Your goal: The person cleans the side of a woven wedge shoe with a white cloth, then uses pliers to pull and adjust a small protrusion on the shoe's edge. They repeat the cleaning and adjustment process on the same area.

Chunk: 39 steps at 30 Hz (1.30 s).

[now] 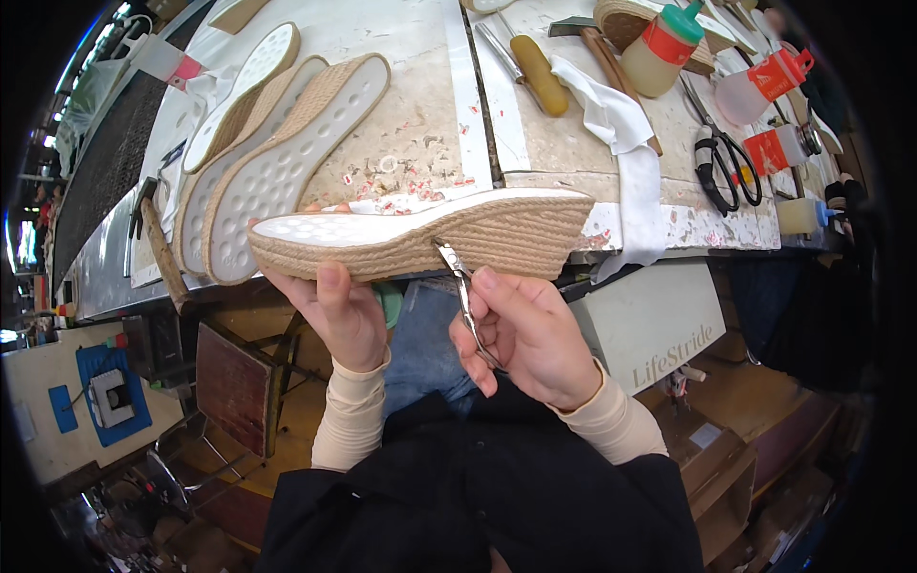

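Observation:
A wedge shoe sole (516,229) with braided, jute-like sides and a white top lies across my view. My left hand (349,320) grips it near the thin toe end, thumb on the braided side and fingertips showing over the far edge. In my right hand (535,329) is a pair of small silver nippers (458,277), held by the handles. Their tip touches the braid at mid-length, where the wedge thickens. Several similar soles (301,153) rest on the worktable beyond my left hand, holed undersides showing on some.
A hammer (158,244) lies at the table's left edge. Toward the back right are a yellow-handled tool (540,76), white cloth (611,110), black-handled scissors (726,162) and a green-capped bottle (664,53). Below stand a white box (654,320) and a wooden stool (234,387).

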### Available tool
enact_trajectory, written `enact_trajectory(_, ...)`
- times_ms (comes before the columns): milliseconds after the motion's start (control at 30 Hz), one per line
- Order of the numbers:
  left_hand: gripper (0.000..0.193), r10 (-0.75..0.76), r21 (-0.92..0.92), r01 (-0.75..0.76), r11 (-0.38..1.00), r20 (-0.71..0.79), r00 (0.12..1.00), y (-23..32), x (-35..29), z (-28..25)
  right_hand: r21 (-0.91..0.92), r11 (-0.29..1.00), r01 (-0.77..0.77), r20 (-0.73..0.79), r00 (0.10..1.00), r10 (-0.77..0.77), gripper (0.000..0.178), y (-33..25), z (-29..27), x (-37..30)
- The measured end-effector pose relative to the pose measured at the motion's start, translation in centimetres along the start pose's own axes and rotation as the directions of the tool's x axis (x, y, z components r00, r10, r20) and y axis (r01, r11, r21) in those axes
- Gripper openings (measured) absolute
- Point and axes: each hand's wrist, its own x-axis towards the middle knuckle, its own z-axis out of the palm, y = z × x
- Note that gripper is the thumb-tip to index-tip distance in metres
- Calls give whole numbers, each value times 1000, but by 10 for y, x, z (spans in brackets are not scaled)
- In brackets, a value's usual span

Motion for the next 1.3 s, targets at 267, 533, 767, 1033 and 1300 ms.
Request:
enact_trajectory(267, 78, 19, 73, -23, 997, 58, 998, -3, 4, -3, -515, 813, 270, -103, 923, -371, 31, 17, 16, 1)
enact_trajectory(533, 95, -4, -3, 4, 1000, -17, 1000, -2, 3, 2, -788, 478, 389, 30, 798, -601, 27, 27, 22, 1)
enact_trajectory(767, 92, -9, 17, 10, 1000, -23, 1000, -1, 4, 1, -343, 907, 243, -35, 962, -271, 28, 21, 24, -10)
enact_trajectory(1033, 92, -5, -7, 5, 1000, -20, 1000, -3, 2, 1, -100, 988, 121, 24, 993, -119, 35, 11, -12, 4)
enact_trajectory(1300, 78, 32, 109, -37, 993, 51, 998, -7, 3, -5, -95, 989, 109, 27, 994, -107, 34, 10, -7, 8)
